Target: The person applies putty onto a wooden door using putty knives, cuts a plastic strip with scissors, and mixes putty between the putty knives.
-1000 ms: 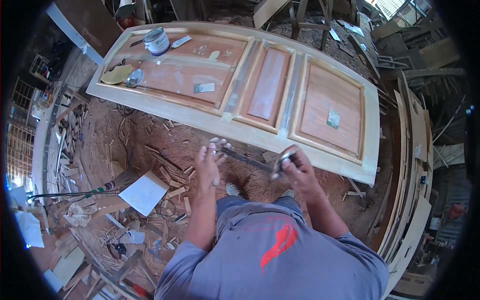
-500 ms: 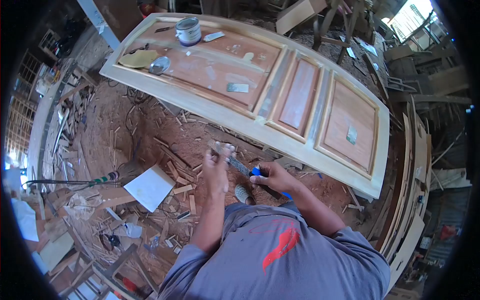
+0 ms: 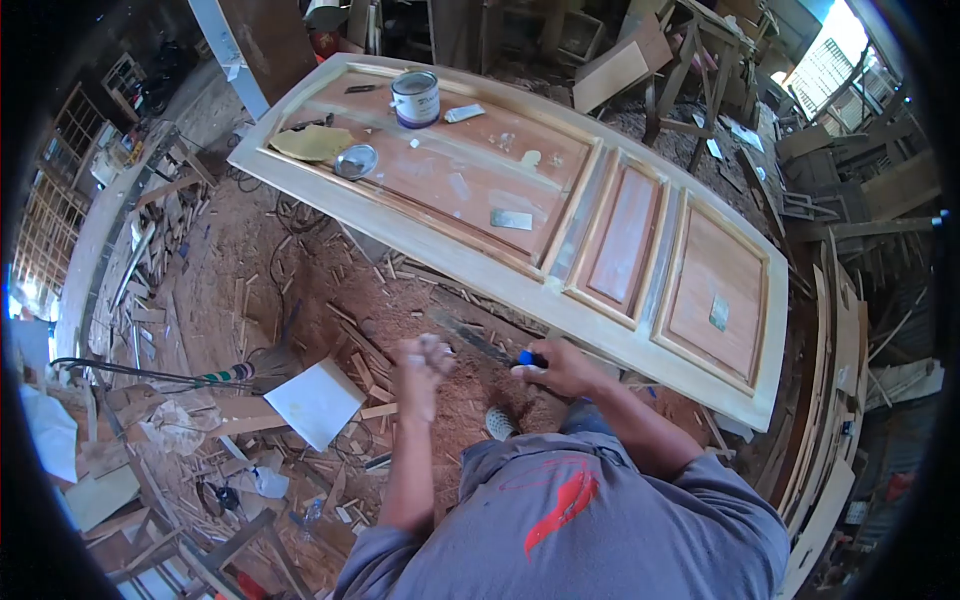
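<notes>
My right hand is closed around the blue handle of a tool with a long, flat, dark grey blade. The blade points left and away from me, over the littered floor. Just below its far end is my left hand, apart from the blade, fingers curled in and smeared whitish. What the left fingers hold, if anything, I cannot tell. Beyond both hands lies a panelled wooden door. On it are an open paint can, a round lid, a tube and a flat metal plate.
A yellowish sheet lies by the lid, and a second small plate on the right panel. Wood scraps cover the floor around a white board and a broom. Long planks stand along the right.
My left hand has come off the far end of the blade, lower and closer to me, its fingers curling in. The view has shifted, so the door sits lower and farther right.
</notes>
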Tool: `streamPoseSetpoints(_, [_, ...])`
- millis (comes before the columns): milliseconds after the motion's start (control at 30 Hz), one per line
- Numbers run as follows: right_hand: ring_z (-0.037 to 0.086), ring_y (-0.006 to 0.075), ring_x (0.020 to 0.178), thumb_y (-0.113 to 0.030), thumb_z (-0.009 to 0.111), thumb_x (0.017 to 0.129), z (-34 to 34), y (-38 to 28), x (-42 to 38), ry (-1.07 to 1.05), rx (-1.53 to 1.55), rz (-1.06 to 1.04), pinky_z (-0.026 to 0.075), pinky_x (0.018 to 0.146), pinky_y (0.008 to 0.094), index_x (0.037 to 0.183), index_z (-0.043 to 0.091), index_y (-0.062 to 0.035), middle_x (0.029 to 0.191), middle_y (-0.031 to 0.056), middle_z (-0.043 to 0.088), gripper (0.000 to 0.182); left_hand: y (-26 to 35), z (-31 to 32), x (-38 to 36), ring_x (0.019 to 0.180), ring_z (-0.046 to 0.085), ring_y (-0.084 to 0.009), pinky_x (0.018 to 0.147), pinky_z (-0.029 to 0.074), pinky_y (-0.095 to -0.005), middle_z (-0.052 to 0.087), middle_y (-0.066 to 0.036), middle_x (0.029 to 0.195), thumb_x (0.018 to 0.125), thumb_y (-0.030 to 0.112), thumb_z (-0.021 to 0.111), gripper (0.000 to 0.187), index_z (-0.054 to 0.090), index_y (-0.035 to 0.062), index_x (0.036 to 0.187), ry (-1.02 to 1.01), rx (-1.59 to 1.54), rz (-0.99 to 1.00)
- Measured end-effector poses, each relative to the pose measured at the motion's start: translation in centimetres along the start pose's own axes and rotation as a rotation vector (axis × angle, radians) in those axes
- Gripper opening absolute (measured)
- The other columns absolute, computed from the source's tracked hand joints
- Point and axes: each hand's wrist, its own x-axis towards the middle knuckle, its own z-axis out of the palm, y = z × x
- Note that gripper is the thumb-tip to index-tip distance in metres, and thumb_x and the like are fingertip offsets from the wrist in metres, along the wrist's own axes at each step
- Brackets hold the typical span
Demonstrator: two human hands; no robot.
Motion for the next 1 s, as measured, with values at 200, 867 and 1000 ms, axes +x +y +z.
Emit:
streamPoseSetpoints(200, [0.067,0.0117,0.064,-0.028,0.073,0.098,1.7,-3.6,4.3,-0.12,0.077,-0.059,0.054,0.059,0.032,0.088,0.065,-0.0032,0.075,0.0055,0.07,0.028,3.2,0.6,1.9,0.103,0.07,-0.0191,0.087,0.058,-0.032,0.073,-0.009,0.105,0.1,0.021,0.07,0.028,0.065,0.0025,0.121,0.114,0.069,0.098])
streamPoseSetpoints(867, [0.063,0.0204,0.072,-0.043,0.076,0.093,-2.3,-12.5,35.9,-0.366,0.083,-0.251,0.05,0.069,0.0388,0.089,0.068,-0.0045,0.079,0.0136,0.068,0.039,21.8,7.1,19.8,0.091,0.073,-0.0231,0.08,0.061,-0.0372,0.071,-0.014,0.105,0.107,0.027,0.058,0.032,0.061,-0.0008,0.124,0.35,0.139,0.331])
streamPoseSetpoints(1000, [0.062,0.0195,0.072,-0.038,0.078,0.091,-2.6,-15.3,41.8,-0.356,0.19,-0.234,0.051,0.07,0.0386,0.092,0.069,-0.0026,0.078,0.0148,0.068,0.037,27.4,5.5,25.2,0.083,0.073,-0.0237,0.073,0.061,-0.0364,0.072,-0.016,0.096,0.107,0.031,0.058,0.037,0.063,-0.0047,0.116,0.401,0.091,0.386])
